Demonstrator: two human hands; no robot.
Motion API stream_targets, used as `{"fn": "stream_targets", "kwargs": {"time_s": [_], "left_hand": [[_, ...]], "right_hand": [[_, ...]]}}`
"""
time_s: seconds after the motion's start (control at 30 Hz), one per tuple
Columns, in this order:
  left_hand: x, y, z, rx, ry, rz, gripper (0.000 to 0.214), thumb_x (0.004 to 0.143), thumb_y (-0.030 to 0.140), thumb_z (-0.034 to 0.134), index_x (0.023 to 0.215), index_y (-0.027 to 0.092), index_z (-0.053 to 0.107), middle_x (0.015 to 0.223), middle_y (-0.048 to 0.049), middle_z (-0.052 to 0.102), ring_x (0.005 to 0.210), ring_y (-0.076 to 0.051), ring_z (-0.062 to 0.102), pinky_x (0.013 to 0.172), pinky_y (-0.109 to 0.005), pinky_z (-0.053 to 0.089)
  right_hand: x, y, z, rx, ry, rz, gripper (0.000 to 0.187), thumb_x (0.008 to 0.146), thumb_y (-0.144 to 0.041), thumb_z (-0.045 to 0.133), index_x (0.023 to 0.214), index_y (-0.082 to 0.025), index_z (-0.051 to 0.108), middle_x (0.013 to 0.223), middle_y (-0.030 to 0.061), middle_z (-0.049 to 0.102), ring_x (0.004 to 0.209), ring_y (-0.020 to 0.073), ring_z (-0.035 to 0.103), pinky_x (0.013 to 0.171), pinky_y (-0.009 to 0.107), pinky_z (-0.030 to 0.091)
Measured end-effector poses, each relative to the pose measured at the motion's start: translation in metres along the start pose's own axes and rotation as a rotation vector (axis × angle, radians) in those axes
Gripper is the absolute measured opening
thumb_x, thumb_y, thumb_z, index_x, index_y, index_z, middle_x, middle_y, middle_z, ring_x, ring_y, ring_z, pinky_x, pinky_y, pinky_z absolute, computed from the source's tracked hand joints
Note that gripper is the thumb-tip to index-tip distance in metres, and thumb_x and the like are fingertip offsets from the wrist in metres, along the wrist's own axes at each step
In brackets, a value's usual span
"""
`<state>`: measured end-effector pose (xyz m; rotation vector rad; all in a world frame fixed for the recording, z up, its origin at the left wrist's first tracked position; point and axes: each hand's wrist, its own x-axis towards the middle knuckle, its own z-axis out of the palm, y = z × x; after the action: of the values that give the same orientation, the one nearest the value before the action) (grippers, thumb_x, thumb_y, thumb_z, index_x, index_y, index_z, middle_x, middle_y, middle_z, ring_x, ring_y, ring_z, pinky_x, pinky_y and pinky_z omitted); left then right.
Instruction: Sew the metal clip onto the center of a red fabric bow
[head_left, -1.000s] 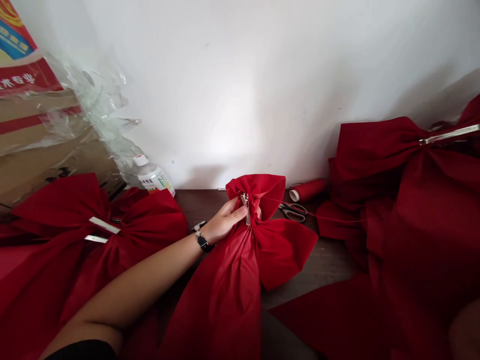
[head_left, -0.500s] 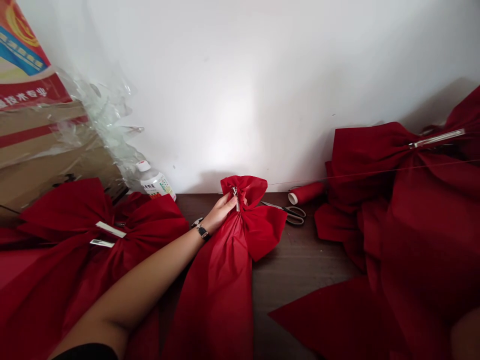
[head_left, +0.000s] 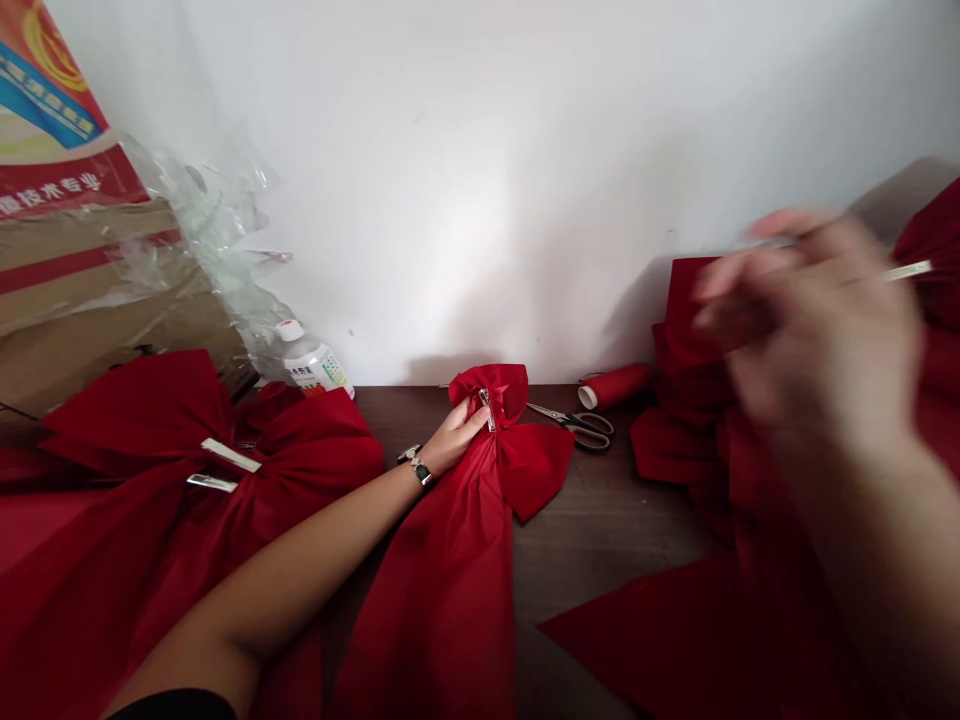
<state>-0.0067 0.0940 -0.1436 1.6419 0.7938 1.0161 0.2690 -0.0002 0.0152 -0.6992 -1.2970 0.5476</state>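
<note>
White characters 技术专业 printed on a red band of the cardboard box (head_left: 71, 185) at ten o'clock, small print on the white bottle (head_left: 311, 366) beside it, too small to be read.

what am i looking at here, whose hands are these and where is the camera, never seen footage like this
There is no machine here: a person works with two bare hands. The single camera sits on their head and looks forward and down, so you see roughly what they see.

The left hand grips the gathered middle of a red bow, right beside a metal clip fastened there. The bow lies on a dark wooden table.

The right hand is raised close to the lens and blurred, so it is impossible to tell whether its fingers hold anything.

Near the wall lie scissors, a red thread spool and a white bottle. Another clipped bow lies at the left.
</note>
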Motion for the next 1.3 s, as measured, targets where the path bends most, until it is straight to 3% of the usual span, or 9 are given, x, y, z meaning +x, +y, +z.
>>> {"fn": "stream_targets", "kwargs": {"time_s": [0.17, 0.27, 0.37, 0.53, 0.67, 0.8, 1.0, 1.3], "left_hand": [[-0.003, 0.005, 0.002, 0.021, -0.01, 0.014, 0.063, 0.083, 0.057, 0.054, 0.13, 0.014, 0.048, 0.129, -0.0143, 0.056, 0.128, -0.029, 0.045, 0.11, -0.041, 0.03], [-0.004, 0.006, 0.004, 0.047, -0.026, 0.036, 0.062, 0.085, 0.055, 0.052, 0.131, 0.014, 0.046, 0.133, -0.0146, 0.053, 0.129, -0.028, 0.044, 0.11, -0.04, 0.03], [-0.005, 0.007, 0.006, 0.092, -0.057, 0.07, 0.056, 0.087, 0.053, 0.051, 0.127, 0.014, 0.048, 0.131, -0.0134, 0.055, 0.126, -0.027, 0.047, 0.109, -0.039, 0.032], [-0.008, 0.011, 0.009, 0.223, -0.104, 0.089, 0.049, 0.088, 0.051, 0.049, 0.12, 0.014, 0.051, 0.122, -0.0115, 0.06, 0.117, -0.025, 0.053, 0.105, -0.037, 0.038], [-0.011, 0.014, 0.011, 0.305, -0.127, 0.08, 0.047, 0.087, 0.052, 0.048, 0.114, 0.013, 0.052, 0.116, -0.0112, 0.063, 0.112, -0.025, 0.056, 0.101, -0.037, 0.041], [-0.013, 0.016, 0.012, 0.368, -0.129, 0.045, 0.047, 0.085, 0.054, 0.049, 0.107, 0.013, 0.054, 0.105, -0.0105, 0.065, 0.105, -0.027, 0.059, 0.096, -0.039, 0.044], [-0.013, 0.017, 0.014, 0.387, -0.161, 0.07, 0.052, 0.084, 0.056, 0.05, 0.114, 0.014, 0.052, 0.114, -0.0106, 0.064, 0.109, -0.027, 0.058, 0.1, -0.039, 0.042], [-0.014, 0.018, 0.015, 0.357, -0.174, 0.06, 0.056, 0.083, 0.059, 0.05, 0.118, 0.015, 0.052, 0.123, -0.0113, 0.062, 0.115, -0.028, 0.055, 0.104, -0.039, 0.04]], "right_hand": [[-0.024, 0.07, 0.049, -0.167, -0.469, 0.412, 0.026, 0.082, -0.039, 0.059, 0.084, -0.014, 0.053, 0.073, 0.0052, 0.065, 0.045, 0.0073, 0.047, 0.046, 0.023, 0.039], [-0.031, 0.104, 0.052, -0.313, -0.52, 0.481, 0.029, 0.079, -0.041, 0.058, 0.077, -0.012, 0.058, 0.058, 0.0009, 0.056, 0.047, 0.0083, 0.044, 0.046, 0.022, 0.035], [-0.035, 0.121, 0.05, -0.344, -0.55, 0.429, 0.028, 0.078, -0.04, 0.058, 0.077, -0.012, 0.062, 0.068, 0.0032, 0.06, 0.058, 0.0113, 0.051, 0.055, 0.024, 0.038], [-0.042, 0.128, 0.052, -0.304, -0.586, 0.319, 0.022, 0.084, -0.034, 0.048, 0.083, -0.015, 0.059, 0.083, 0.0042, 0.063, 0.08, 0.0152, 0.057, 0.076, 0.028, 0.042], [-0.046, 0.129, 0.055, -0.132, -0.685, 0.417, 0.02, 0.082, -0.035, 0.053, 0.079, -0.015, 0.05, 0.072, 0.0015, 0.059, 0.06, 0.0097, 0.049, 0.059, 0.024, 0.039], [-0.045, 0.128, 0.053, 0.006, -0.717, 0.566, 0.034, 0.076, -0.042, 0.065, 0.078, -0.017, 0.043, 0.071, 0.0012, 0.061, 0.046, 0.0052, 0.037, 0.045, 0.021, 0.029], [-0.04, 0.123, 0.049, -0.033, -0.69, 0.496, 0.039, 0.068, -0.043, 0.073, 0.067, -0.014, 0.047, 0.06, -0.0023, 0.047, 0.054, 0.0068, 0.04, 0.048, 0.019, 0.03], [-0.042, 0.129, 0.045, 0.05, -0.635, 0.63, 0.039, 0.067, -0.041, 0.073, 0.071, -0.015, 0.044, 0.062, -0.0054, 0.039, 0.053, 0.0043, 0.032, 0.043, 0.015, 0.028]]}}
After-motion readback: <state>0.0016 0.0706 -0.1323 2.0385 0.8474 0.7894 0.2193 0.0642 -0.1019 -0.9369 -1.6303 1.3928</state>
